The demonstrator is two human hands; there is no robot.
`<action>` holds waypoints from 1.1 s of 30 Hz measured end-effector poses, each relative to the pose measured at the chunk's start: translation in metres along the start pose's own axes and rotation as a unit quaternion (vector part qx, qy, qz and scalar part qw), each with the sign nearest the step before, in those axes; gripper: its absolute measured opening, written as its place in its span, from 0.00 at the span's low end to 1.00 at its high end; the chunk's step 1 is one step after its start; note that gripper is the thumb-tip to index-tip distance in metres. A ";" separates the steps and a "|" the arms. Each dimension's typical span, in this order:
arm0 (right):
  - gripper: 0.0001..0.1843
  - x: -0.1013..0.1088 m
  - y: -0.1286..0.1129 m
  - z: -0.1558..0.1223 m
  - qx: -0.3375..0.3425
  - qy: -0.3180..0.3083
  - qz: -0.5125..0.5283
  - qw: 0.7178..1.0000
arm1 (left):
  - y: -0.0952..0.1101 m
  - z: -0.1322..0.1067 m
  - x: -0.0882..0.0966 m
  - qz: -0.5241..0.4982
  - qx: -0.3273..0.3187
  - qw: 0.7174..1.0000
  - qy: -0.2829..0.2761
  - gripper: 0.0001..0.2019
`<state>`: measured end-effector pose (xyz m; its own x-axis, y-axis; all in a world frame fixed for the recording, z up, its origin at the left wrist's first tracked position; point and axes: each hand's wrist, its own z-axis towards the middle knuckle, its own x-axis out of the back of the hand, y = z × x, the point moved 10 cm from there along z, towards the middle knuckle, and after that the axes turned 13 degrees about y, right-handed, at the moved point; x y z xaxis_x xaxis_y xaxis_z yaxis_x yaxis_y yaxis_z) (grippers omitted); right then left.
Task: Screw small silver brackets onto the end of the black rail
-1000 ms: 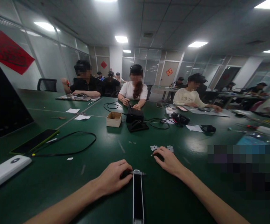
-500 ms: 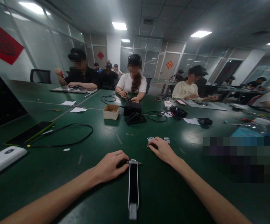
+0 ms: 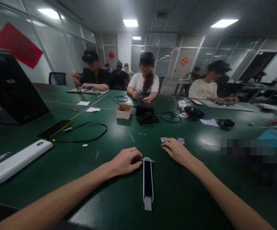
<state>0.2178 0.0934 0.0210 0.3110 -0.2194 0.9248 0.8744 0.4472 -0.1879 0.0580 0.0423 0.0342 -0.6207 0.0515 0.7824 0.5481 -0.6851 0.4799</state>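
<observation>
A long black bar with silver edges (image 3: pixel 148 180) lies on the green table (image 3: pixel 119 198), pointing away from me. My left hand (image 3: pixel 126 161) is curled at its far end, fingers closed on a small dark part with a thin metal pin sticking out to the right. My right hand (image 3: pixel 176 150) rests fingers-down on the table just right of it. Its fingertips cover a small dark thing beside two little silver metal plates (image 3: pixel 179 140).
To the left lie a white flat device (image 3: pixel 16 161), a phone (image 3: pixel 54 128) with a looping black cable (image 3: pixel 86 135) and a big black case (image 3: pixel 9 89). Further off stand a small cardboard box (image 3: pixel 124 111) and a black stand (image 3: pixel 146 115). Several people sit across the table.
The view has tilted and swung left, so the table's near edge and the black case show more. Both hands keep their places at the bar's far end and by the plates.
</observation>
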 end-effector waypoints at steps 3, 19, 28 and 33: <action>0.13 0.002 0.005 -0.003 -0.015 -0.020 -0.012 1.000 | 0.000 0.000 0.000 -0.001 -0.002 1.000 -0.002 0.07; 0.11 -0.006 0.036 -0.016 -0.115 -0.023 0.036 0.992 | 0.000 0.000 0.001 -0.003 0.002 1.000 0.003 0.08; 0.08 -0.003 0.028 -0.019 -0.136 -0.044 0.046 0.989 | 0.001 0.001 0.003 0.001 0.003 1.000 0.012 0.07; 0.04 0.007 0.010 -0.018 -0.108 -0.015 0.043 0.993 | -0.003 0.002 0.001 0.009 -0.001 1.000 0.017 0.07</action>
<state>0.2353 0.0808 0.0200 0.3803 -0.1607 0.9108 0.9053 0.2661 -0.3310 0.0569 0.0457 0.0346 -0.6303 0.0144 0.7762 0.5582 -0.6864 0.4660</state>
